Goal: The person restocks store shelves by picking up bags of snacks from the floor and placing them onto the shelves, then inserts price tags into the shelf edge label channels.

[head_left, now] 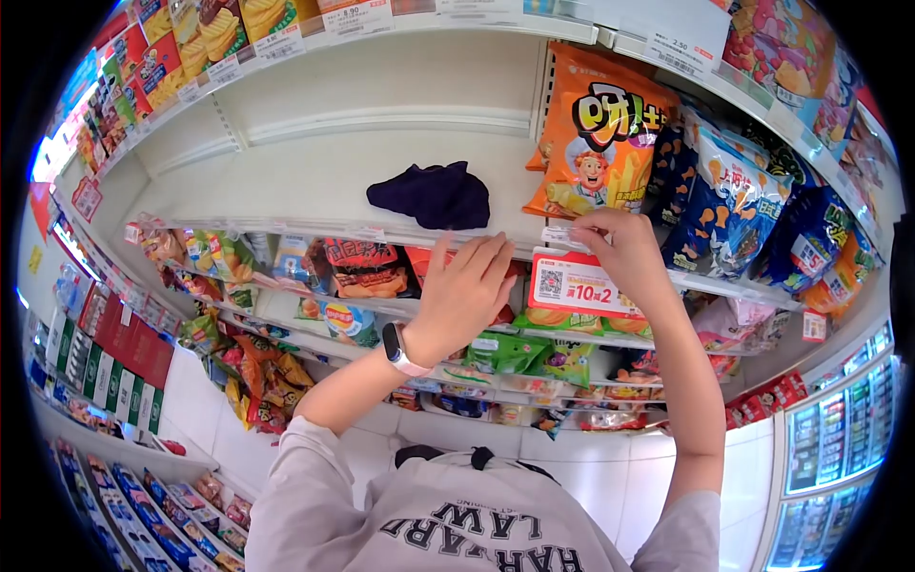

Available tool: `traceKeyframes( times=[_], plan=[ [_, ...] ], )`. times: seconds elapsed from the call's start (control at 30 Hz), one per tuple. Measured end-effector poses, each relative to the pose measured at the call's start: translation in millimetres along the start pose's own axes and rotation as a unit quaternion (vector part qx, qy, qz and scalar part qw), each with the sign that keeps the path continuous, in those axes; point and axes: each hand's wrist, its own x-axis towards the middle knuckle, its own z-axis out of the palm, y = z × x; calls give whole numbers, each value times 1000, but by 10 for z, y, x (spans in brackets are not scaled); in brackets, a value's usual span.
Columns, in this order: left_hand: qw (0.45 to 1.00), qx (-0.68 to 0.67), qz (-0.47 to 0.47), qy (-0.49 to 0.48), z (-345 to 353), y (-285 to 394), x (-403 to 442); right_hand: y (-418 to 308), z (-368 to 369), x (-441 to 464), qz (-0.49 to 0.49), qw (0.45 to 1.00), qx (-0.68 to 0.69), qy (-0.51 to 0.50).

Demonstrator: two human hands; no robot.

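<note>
My left hand (464,297), with a watch on its wrist, lies at the shelf's front edge with its fingers stretched out; nothing shows in its grip. Just beyond its fingertips a crumpled dark purple cloth (431,196) rests on the white shelf (315,186). My right hand (620,246) pinches at the shelf edge, thumb and fingers closed on the end of a small white price tag (559,234). Directly below hangs a red-and-white promotion card (579,283) with a QR code. An orange snack bag (602,133) stands behind my right hand.
Blue chip bags (729,195) stand on the shelf's right side. Lower shelves hold several snack packs, among them a green bag (496,352). An upper shelf edge (448,27) with price labels overhangs the top. Hanging snack bags (267,381) are at left, glass-fronted coolers (829,458) at right.
</note>
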Motion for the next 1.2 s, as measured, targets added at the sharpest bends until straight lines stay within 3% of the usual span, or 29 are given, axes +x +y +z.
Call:
traceKeyframes(
  times=[0.47,0.9,1.2],
  plan=[
    [992,113,-3,57,212,111,-146,-89,6,165,-25,997,-30,-67],
    [992,35,-23,121,263,119,-128,-197,225,301,-42,973,-182,-132],
    [984,-61,-52,161,279,-117,-56,-128,299,357,-86,986,-86,-117]
  ],
)
